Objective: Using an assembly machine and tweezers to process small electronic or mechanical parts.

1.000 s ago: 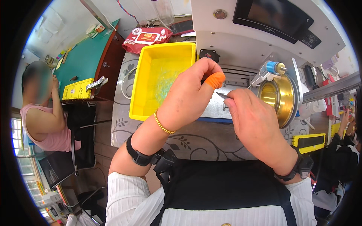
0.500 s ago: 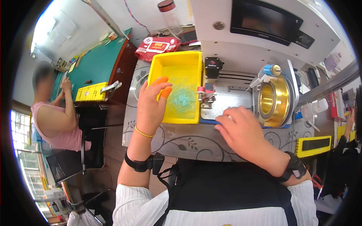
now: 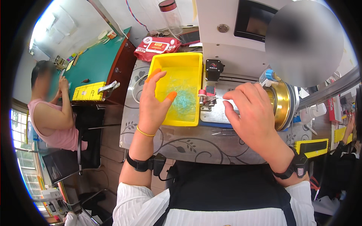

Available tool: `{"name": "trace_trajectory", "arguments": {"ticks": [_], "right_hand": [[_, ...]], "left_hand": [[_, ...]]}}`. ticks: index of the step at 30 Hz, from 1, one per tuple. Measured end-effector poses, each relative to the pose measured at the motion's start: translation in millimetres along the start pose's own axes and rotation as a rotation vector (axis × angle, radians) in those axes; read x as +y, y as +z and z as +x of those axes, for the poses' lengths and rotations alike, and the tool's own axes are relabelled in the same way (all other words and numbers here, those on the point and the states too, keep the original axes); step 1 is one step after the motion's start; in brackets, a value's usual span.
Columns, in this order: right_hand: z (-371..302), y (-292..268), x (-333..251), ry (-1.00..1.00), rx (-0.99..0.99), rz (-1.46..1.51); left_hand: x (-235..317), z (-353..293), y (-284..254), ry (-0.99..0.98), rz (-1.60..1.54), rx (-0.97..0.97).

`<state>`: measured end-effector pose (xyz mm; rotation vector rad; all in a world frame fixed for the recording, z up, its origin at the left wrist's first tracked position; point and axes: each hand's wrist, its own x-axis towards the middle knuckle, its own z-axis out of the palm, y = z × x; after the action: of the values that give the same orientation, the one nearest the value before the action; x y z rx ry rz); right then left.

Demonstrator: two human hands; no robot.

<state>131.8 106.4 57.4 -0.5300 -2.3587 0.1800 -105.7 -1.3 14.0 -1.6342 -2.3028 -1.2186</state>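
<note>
My left hand [image 3: 152, 100] hovers over the left side of a yellow bin [image 3: 155, 62], thumb and index finger spread. Orange finger covers sit on both fingertips, and nothing shows between them. Fine blue-green strands [image 3: 183, 100] lie tangled inside the bin. My right hand [image 3: 252, 109] is above the metal bed [image 3: 213, 116] of a bench machine, fingers curled and the thumb close to the index finger. Whatever it pinches is too small to make out. Just beyond it stands a gold ring-shaped spool [image 3: 281, 109], partly hidden by that hand.
Small metal snips [image 3: 224, 132] lie on the patterned tabletop before the machine. A small clamp with a red knob [image 3: 203, 92] and a black motor [image 3: 213, 69] flank the bin. Behind are a red packet [image 3: 156, 47] and a jar [image 3: 171, 19]. A person [image 3: 56, 109] sits left.
My right hand has moved up and away from me over the machine bed, uncovering the snips. My left thumb and index finger have spread wider.
</note>
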Motion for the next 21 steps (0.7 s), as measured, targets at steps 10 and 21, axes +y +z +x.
{"name": "trace_trajectory", "arguments": {"ticks": [10, 21], "right_hand": [[6.8, 3.8, 7.6, -0.031, 0.129, 0.085], [-104.3, -89.5, 32.0, 0.305, 0.286, 0.26]], "left_hand": [[49.9, -16.4, -4.0, -0.044, -0.302, -0.071], [163.9, -29.7, 1.8, 0.052, -0.851, -0.43]]}}
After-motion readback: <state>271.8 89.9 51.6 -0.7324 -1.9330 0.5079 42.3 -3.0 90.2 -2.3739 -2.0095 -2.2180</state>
